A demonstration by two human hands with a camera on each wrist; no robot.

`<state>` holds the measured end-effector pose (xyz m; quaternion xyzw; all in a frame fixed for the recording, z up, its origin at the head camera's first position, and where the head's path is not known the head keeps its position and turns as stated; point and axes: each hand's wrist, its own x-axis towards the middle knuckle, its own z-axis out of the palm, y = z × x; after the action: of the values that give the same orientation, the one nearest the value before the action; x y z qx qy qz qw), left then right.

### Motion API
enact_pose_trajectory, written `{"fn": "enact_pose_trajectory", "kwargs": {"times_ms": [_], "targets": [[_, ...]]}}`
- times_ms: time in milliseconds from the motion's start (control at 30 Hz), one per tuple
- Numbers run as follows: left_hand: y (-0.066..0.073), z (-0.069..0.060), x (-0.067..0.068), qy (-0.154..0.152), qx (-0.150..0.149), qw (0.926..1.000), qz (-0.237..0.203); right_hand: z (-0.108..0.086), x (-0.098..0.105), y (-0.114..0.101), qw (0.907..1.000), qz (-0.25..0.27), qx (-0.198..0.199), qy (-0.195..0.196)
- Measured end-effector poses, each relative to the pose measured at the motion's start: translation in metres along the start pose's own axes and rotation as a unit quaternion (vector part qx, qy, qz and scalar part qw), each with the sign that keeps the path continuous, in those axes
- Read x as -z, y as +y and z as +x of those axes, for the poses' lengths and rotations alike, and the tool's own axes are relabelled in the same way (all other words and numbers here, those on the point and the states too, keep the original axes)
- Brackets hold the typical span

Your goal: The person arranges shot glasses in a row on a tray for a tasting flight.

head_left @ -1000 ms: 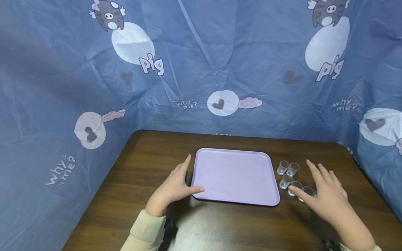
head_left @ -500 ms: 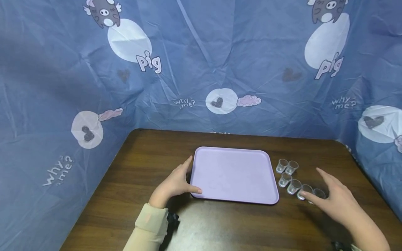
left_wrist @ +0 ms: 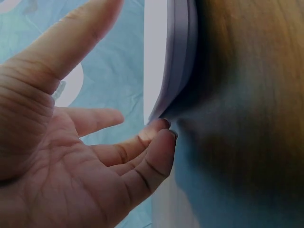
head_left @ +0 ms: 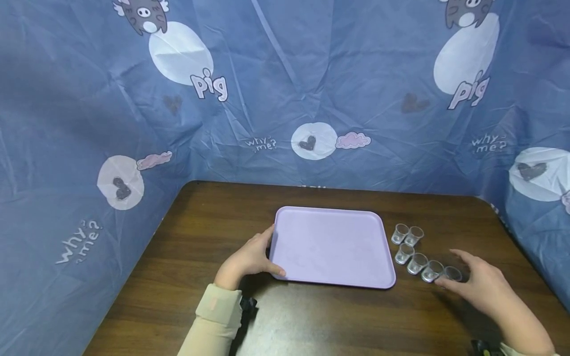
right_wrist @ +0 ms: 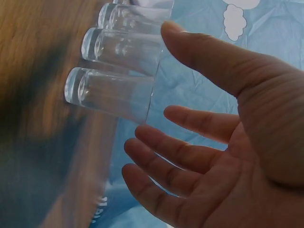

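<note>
A lilac tray (head_left: 331, 247) lies flat on the wooden table. At its left edge is my left hand (head_left: 250, 257), thumb over the near left corner and fingers along the side. In the left wrist view the fingertips (left_wrist: 161, 147) reach the tray's rim (left_wrist: 178, 61), while the thumb stays apart from it; contact is hard to tell. My right hand (head_left: 483, 284) spreads around the nearest shot glass (head_left: 452, 274), with thumb and fingers on either side. The right wrist view has this clear glass (right_wrist: 111, 92) upright between thumb and fingers, not gripped.
Several more clear shot glasses stand to the right of the tray, among them one glass (head_left: 432, 271) beside the nearest one and another glass (head_left: 414, 236) at the back. A blue cloth (head_left: 249, 99) with pig prints hangs behind and beside the table (head_left: 222, 207).
My right hand has moved back and right, then lowered around the nearest glass, uncovering the other glasses. My left hand has come slightly closer to the tray's edge. The tray stays put.
</note>
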<state>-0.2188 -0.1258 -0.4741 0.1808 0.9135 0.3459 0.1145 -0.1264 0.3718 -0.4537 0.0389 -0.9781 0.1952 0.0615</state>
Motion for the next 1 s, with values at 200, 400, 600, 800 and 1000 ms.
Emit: {"fn": "enact_pose_trajectory", "kwargs": {"times_ms": [200,400,600,800,1000], "targets": [[-0.002,0.0,-0.003,-0.004,-0.003,1.0,0.002,-0.001,0.0,0.006,0.9992,-0.011,-0.027,-0.028],[-0.002,-0.002,-0.004,-0.016,0.014,0.9998,0.008,-0.005,-0.005,0.009,0.9994,0.0,-0.031,-0.013],[-0.002,-0.002,-0.005,-0.026,0.029,0.9991,0.016,-0.007,-0.007,0.011,0.9993,-0.002,-0.038,-0.006],[-0.003,-0.002,-0.006,-0.029,0.038,0.9987,0.02,-0.006,-0.009,0.012,0.9989,-0.002,-0.047,-0.008],[-0.002,-0.002,-0.006,-0.027,0.044,0.9984,0.024,-0.006,-0.011,0.012,0.9985,-0.002,-0.054,-0.009]]}}
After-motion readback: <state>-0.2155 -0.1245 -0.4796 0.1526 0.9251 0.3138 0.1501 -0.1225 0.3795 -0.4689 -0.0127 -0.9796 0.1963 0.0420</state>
